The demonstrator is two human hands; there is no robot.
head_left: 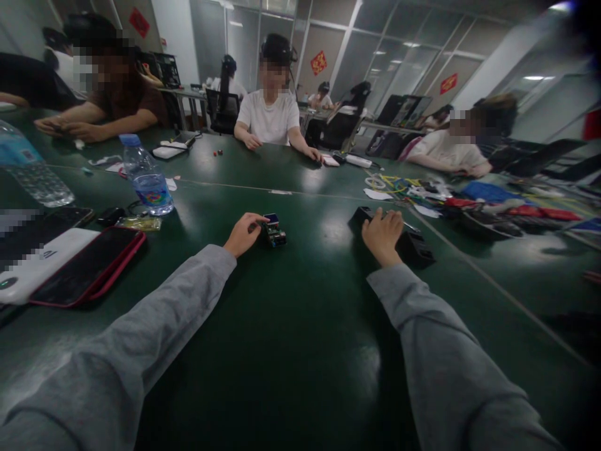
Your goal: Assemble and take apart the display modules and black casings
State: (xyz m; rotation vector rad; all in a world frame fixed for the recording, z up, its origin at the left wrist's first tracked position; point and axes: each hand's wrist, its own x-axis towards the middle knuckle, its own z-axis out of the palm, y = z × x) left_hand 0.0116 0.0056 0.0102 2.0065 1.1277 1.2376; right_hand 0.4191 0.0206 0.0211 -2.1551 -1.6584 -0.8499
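My left hand (243,234) reaches out over the dark green table (291,338) and pinches a small electronic module (273,230) with a blue top and green parts, which rests on the table. My right hand (384,236) lies curled on a black box-shaped holder (409,245) further right, fingers closed over its near end. A thin tool tip pokes out beyond that hand. Both arms wear grey sleeves.
A water bottle (146,177), a phone in a red case (89,266), a white power bank (44,263) and a second bottle (29,168) lie at the left. Coloured cables and parts (474,203) crowd the right. Three people sit across the table.
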